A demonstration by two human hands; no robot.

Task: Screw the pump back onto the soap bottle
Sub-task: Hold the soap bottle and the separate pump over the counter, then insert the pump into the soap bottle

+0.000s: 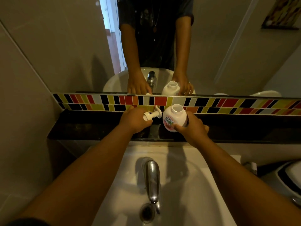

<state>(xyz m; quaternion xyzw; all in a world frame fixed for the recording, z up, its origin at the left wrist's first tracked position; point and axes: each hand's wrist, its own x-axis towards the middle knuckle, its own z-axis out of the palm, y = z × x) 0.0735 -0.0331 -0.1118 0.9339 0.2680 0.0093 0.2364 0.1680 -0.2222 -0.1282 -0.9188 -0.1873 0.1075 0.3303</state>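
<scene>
- A mirror [211, 46] fills the upper wall and reflects the person's arms, the bottle and the tap.
- A white sink [187, 185] sits at the bottom, with a chrome faucet [152, 178] over its drain [147, 212].
- A dark counter ledge [89, 126] runs behind the sink, under a strip of red, yellow, black and white tiles [228, 105].
- The right hand [193, 128] is wrapped around the white soap bottle [174, 118], which stands on the ledge to the right of centre, its neck open and uncapped.
- The left hand [135, 119] grips the white pump [152, 115], held sideways just left of the bottle and apart from its neck; the nozzle end points toward the tiles.
</scene>
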